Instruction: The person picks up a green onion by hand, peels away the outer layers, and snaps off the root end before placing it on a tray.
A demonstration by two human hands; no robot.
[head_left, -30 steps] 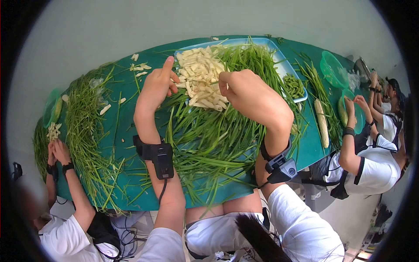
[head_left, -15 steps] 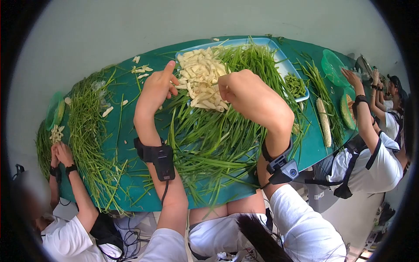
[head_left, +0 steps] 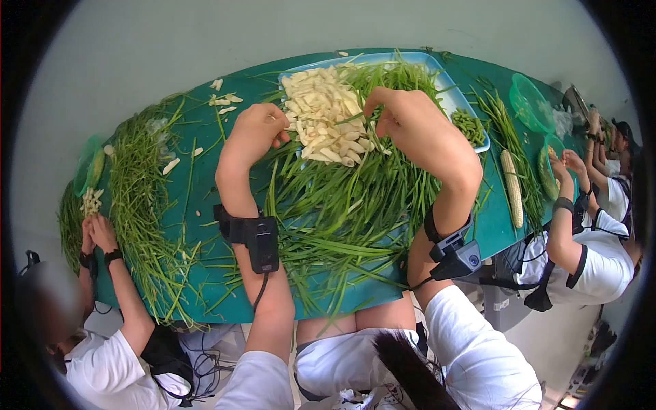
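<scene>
A heap of short, pale white pieces [head_left: 321,116] lies on the left part of a blue-rimmed tray [head_left: 447,89]. Long, thin green leaves [head_left: 335,205] cover the tray's middle and spill over its front toward me. At the heap's left edge, my left hand [head_left: 256,133] is closed, thumb and forefinger brought together. My right hand [head_left: 413,126] arches over the leaves right of the heap, fingers bent down and closed. A green blade shows beside its fingertips; what either hand grips is hidden. Both wrists carry strapped black devices.
Chopped green pieces [head_left: 467,126] sit at the tray's right end. Further right are a corn cob [head_left: 511,188] and a green basket [head_left: 531,102]. Another long pile of greens [head_left: 137,198] lies left. A person's hands [head_left: 99,232] hold pale pieces at far left; other people work at right.
My left forefinger, stretched up before, has curled in against the thumb, and that hand is lower. My right hand has shifted slightly right and up. At right, a co-worker's raised hand has come down.
</scene>
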